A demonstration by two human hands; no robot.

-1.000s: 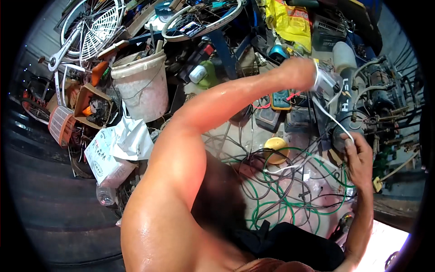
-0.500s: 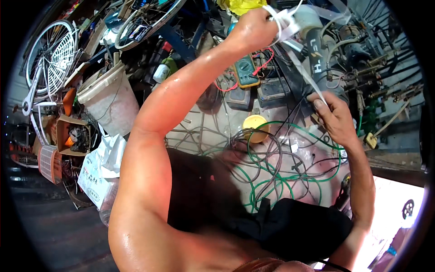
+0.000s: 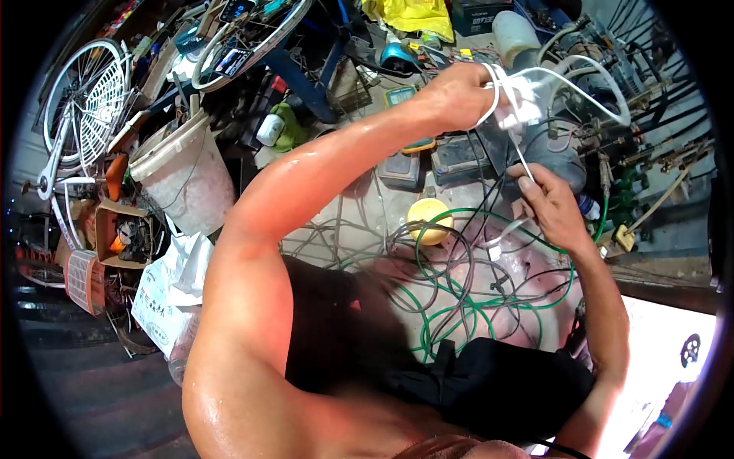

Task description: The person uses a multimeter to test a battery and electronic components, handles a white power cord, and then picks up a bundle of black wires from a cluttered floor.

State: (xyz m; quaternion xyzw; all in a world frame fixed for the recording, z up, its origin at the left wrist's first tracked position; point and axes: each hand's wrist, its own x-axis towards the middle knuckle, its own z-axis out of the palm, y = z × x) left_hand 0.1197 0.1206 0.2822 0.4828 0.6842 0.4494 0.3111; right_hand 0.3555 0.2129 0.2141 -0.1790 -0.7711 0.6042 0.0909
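My left hand [image 3: 461,95], at the upper middle, is closed round a bundle of white strap [image 3: 523,105]. Loops of the strap circle the knuckles and swing out to the right, and the bundle has a glossy, partly translucent look. From it a narrow length runs down, fairly taut, to my right hand [image 3: 556,203], whose thumb and fingers pinch it. A pale strip seems to hang below the right hand. Under my left forearm a digital multimeter [image 3: 399,95] is partly covered.
Tangled green hose [image 3: 466,302] and dark cables cover the floor round a yellow round lid [image 3: 430,222]. Dark boxy batteries [image 3: 461,159] stand beyond. At left are a whitish bucket [image 3: 183,164], a cardboard box [image 3: 115,249] and a white bicycle wheel [image 3: 88,99]. Machinery with rods [image 3: 650,99] crowds the right.
My left hand has moved down and to the right with the strap bundle, nearer my right hand. The right hand has shifted slightly down and left. The stretch of strap between them is shorter.
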